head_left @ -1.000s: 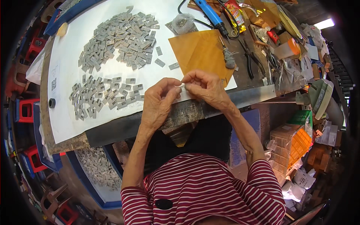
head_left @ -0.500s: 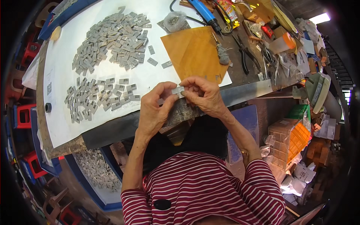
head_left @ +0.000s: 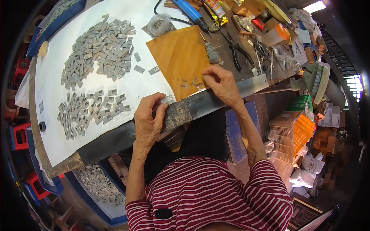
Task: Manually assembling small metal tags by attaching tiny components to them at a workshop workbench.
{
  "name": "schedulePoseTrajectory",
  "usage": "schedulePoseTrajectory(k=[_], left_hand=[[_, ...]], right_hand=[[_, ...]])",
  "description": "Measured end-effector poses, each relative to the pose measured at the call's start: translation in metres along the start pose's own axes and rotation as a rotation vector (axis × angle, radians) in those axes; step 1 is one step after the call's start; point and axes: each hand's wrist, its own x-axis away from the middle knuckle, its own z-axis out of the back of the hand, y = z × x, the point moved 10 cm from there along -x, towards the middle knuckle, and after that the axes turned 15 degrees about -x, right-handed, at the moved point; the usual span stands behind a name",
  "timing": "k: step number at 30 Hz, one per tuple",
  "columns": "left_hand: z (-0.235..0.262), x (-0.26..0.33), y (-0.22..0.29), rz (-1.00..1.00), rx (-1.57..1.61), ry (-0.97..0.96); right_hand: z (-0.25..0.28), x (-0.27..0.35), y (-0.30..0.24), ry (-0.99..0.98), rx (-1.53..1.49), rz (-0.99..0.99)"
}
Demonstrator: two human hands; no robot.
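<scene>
Grey pieces in blue tray

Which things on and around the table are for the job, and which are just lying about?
Seems part of the job:
- small grey pieces, one by the left hand
- tiny bits near the right hand
- brown sheet under those bits

Probably just lying about:
- black-handled pliers
- orange crate
- red stool
</scene>
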Motion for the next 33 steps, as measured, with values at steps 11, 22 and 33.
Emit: schedulePoseTrajectory(k=[11, 22, 33], left_hand=[[0.001, 0.001, 0.0, -0.004, -0.025, -0.014], [0.001, 0.001, 0.0, -0.019, -0.005, -0.025], [0.0, 0.0, -0.001, -0.02, -0.008, -0.03]], right_hand=[[-0.042, -0.004, -0.027, -0.168, 0.276, 0.231], [-0.058, -0.011, -0.021, -0.197, 0.366, 0.253], [-0.06, -0.01, -0.02, -0.213, 0.341, 0.251]])
